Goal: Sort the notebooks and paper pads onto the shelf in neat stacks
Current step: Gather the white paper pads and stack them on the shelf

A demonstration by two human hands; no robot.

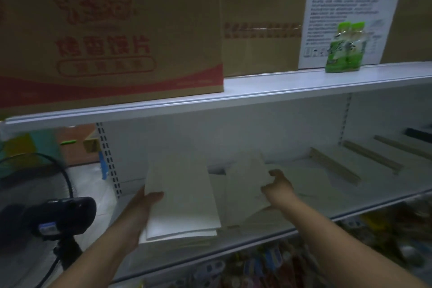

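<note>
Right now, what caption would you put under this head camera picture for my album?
Left hand and right hand hold pale notebooks at a white shelf under cardboard boxes.

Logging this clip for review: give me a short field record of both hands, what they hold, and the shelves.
left hand: grips left pad at its left edge
right hand: grips middle pad at its right edge
lower shelf: more pads lying to the right
upper shelf: cardboard boxes, green bottles
</note>
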